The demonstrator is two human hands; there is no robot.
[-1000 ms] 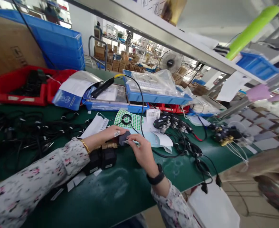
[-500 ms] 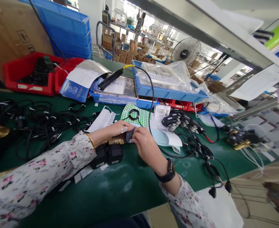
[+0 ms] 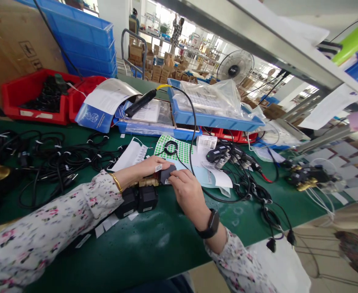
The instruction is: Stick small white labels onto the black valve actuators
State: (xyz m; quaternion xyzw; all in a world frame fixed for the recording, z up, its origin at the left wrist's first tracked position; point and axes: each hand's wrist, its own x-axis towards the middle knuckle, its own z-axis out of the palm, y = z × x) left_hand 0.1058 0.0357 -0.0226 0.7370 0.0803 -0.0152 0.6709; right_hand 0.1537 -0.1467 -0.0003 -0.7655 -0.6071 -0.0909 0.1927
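Near the middle of the bench, a valve with a black housing point(image 3: 166, 174) sits between my two hands. My left hand point(image 3: 153, 166) is closed on it from the left, thumb and fingers along its top. A small white label point(image 3: 158, 168) clings to a finger of that hand. My right hand point(image 3: 186, 189) pinches the housing's right side with bent fingers, which hide part of it. Brass fittings point(image 3: 148, 182) show below my left hand. Two black valve housings point(image 3: 147, 198) lie just in front, beside several small white labels point(image 3: 110, 221) on the green bench point(image 3: 142, 252).
Black coiled cables point(image 3: 66, 158) cover the left side. Behind my hands lies a sheet of green dot stickers point(image 3: 179, 148). Black valve assemblies point(image 3: 228, 154) with cables are to the right. Red bins point(image 3: 35, 116) and a blue tray point(image 3: 215, 119) line the back. A shelf hangs above.
My right hand's fingers have shifted slightly on the black housing. My left hand stays on it. The whole view has moved a little.
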